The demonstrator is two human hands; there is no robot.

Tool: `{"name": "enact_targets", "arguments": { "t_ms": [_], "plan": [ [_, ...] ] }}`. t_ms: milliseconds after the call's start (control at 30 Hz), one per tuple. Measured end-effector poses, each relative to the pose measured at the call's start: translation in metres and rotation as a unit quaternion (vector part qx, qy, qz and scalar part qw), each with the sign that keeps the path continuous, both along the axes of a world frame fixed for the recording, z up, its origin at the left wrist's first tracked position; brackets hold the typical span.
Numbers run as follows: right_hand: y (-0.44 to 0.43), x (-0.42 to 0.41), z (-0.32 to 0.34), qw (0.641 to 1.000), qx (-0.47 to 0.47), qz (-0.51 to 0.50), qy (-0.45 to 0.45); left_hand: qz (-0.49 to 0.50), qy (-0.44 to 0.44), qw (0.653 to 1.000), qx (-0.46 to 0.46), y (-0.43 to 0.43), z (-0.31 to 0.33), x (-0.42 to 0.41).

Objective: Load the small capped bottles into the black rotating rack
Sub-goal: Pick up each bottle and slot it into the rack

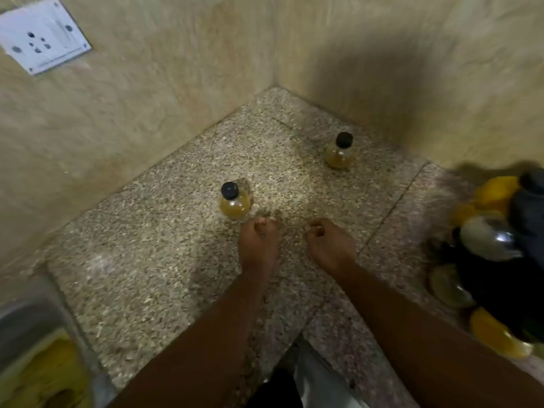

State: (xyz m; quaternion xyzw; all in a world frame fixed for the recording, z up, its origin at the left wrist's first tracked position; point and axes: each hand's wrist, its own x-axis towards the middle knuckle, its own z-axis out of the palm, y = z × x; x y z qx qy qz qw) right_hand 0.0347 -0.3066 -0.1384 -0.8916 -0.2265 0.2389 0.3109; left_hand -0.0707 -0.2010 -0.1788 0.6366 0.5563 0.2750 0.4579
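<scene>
I see a speckled stone counter [164,260] set into a wall corner. Two small black-capped bottles stand upright on it, well apart: the nearer bottle [234,201] toward the left, the farther bottle [338,151] close to the corner. At the right edge the black rack [500,260] rests on it, blurred, carrying yellowish bottles.

Colours, counter corner
Speckled grey-beige counter [164,260]; two amber bottles [234,205] [338,156], black caps; beige mottled walls [147,98]; white socket plate [44,33]; black rack [500,278], yellow contents.
</scene>
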Motion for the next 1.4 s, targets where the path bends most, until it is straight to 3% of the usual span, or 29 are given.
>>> {"name": "enact_targets", "arguments": {
  "t_ms": [100, 300, 533, 667, 867, 1100, 1267, 1400],
  "plan": [
    [0.022, 0.002, -0.012, 0.997, -0.027, 0.052, -0.040, 0.080, 0.022, 0.997, 0.000, 0.020, 0.002, -0.005],
    [0.060, 0.000, -0.035, 0.967, -0.162, 0.160, -0.117, 0.170, 0.021, 0.978, 0.122, 0.058, -0.001, -0.012],
    [0.091, -0.009, -0.047, 0.933, -0.254, 0.231, -0.106, 0.041, 0.046, 0.969, 0.240, 0.096, -0.008, -0.014],
    [0.094, -0.009, -0.050, 0.927, -0.268, 0.238, -0.114, -0.011, 0.062, 0.973, 0.222, 0.106, -0.007, -0.011],
    [0.083, -0.004, -0.042, 0.937, -0.220, 0.240, -0.125, -0.032, 0.039, 0.977, 0.206, 0.088, 0.004, -0.004],
    [0.039, 0.002, -0.026, 0.971, -0.098, 0.162, -0.144, -0.070, -0.004, 0.978, 0.198, 0.050, 0.029, 0.016],
    [-0.012, 0.002, 0.000, 0.990, 0.056, 0.010, -0.130, -0.138, -0.018, 0.968, 0.210, 0.004, 0.053, 0.031],
    [-0.065, 0.000, 0.017, 0.980, 0.128, -0.103, -0.108, -0.196, -0.039, 0.954, 0.225, -0.041, 0.068, 0.041]
  ]
}}
